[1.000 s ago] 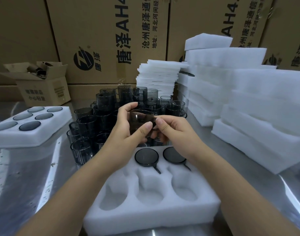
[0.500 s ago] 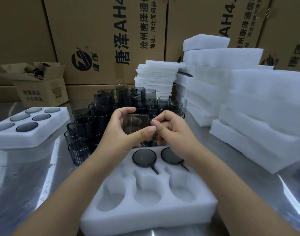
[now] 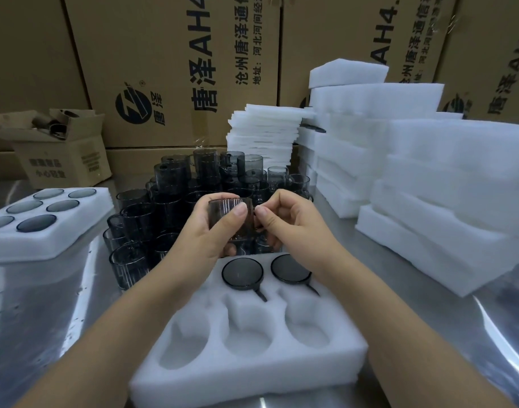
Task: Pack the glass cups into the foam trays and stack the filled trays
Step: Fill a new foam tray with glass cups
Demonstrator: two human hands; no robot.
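Both hands on a smoky ribbed glass cup [image 3: 227, 219], above far edge of the near white foam tray [image 3: 252, 375].
I see left hand [image 3: 203, 242] curled round it, right hand [image 3: 292, 223] pinching its right side.

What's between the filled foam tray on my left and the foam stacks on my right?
Head view: a cluster of loose dark glass cups stands there, with the left hand and right hand holding a single cup before it.
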